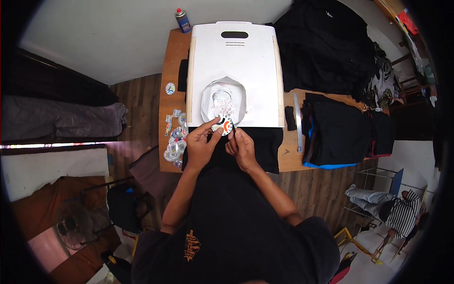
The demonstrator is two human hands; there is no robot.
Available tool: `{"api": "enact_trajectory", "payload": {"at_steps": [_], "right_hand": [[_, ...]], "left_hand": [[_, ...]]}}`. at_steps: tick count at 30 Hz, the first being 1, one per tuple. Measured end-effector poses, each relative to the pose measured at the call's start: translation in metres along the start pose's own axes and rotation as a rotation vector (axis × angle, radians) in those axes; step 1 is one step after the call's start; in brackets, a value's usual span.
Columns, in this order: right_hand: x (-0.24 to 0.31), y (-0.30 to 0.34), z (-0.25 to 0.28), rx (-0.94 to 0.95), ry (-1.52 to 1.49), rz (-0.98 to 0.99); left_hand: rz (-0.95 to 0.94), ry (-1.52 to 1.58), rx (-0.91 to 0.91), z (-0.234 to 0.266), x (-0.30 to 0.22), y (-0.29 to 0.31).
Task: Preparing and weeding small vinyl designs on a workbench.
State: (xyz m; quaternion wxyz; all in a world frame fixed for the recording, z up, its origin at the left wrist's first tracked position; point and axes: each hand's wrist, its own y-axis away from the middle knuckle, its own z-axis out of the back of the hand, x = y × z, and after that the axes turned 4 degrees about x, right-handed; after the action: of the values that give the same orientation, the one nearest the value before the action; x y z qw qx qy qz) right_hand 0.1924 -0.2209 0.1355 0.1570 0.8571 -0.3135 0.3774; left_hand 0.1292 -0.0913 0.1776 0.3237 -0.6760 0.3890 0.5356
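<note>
My left hand (202, 143) pinches a round printed patch (222, 127), white with orange and black marks, between thumb and fingers. At the patch's right edge, my right hand (242, 149) is closed round a thin dark tool (232, 128); its kind is mostly hidden by the fingers. Both hands are at the near edge of a white board (234, 61) with a slot handle. Just beyond them on the board stands a shallow many-sided white paper tray (241, 97) holding small clear and coloured scraps (222, 97).
To the left lie a pile of round printed pieces (176, 142) and a single one (170, 88). A spray can (182, 21) stands behind. A metal ruler (298, 123) and folded dark garments (336, 130) lie right. A person in stripes (402, 213) is far right.
</note>
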Motion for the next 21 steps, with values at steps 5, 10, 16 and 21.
{"api": "enact_trajectory", "payload": {"at_steps": [5,10,16,21], "right_hand": [[-0.0009,-0.0001,-0.0011,-0.003,-0.001,0.012],[-0.0017,0.0003,-0.0005,-0.01,-0.007,0.0],[-0.0022,0.0008,-0.0017,-0.015,-0.007,0.004],[-0.0013,0.0017,-0.0009,-0.024,-0.011,0.007]], "left_hand": [[0.011,0.001,-0.006,-0.0027,-0.0036,-0.0002],[0.008,-0.006,-0.006,-0.0024,-0.0039,-0.0001],[0.003,-0.021,0.012,-0.0009,-0.0031,-0.0002],[0.007,-0.026,0.008,-0.0013,-0.0033,0.0007]]}}
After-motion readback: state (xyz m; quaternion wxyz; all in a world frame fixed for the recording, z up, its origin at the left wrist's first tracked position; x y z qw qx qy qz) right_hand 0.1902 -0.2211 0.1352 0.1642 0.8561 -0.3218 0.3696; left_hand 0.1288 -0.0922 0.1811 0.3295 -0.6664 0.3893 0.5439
